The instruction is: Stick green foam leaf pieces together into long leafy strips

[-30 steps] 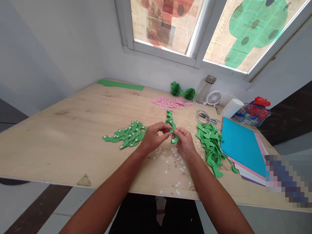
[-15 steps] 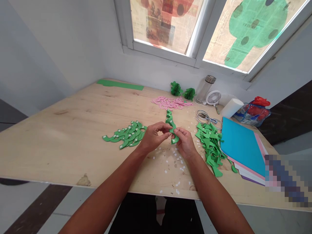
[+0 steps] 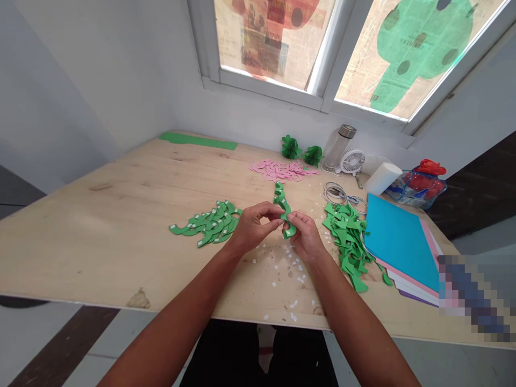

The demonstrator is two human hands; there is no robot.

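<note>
Between my hands is a curved green foam cutout (image 3: 289, 232) with a small white patch near its lower end. My right hand (image 3: 306, 232) pinches it from the right. From the left, my left hand (image 3: 258, 223) closes its fingertips at the cutout's edge; what exactly sits between them is too small to make out. More green cutouts (image 3: 279, 189) lie just beyond my fingers. To the left rests a pile of green curved cutouts (image 3: 213, 223) dotted with white squares. Tiny white paper bits (image 3: 293, 263) are scattered on the table below my hands.
Green scraps (image 3: 349, 242) and coloured sheets (image 3: 403, 242) lie at the right. Behind are pink cutouts (image 3: 282, 171), a green paper ornament (image 3: 290, 146), a bottle (image 3: 336, 148), a small fan (image 3: 353, 161), tape rolls (image 3: 334, 192), a white roll (image 3: 382, 178) and a clear bag (image 3: 419, 188).
Almost nothing differs. Both hands stay at the green cutout, with only a very slight shift of the fingers and of the view.
</note>
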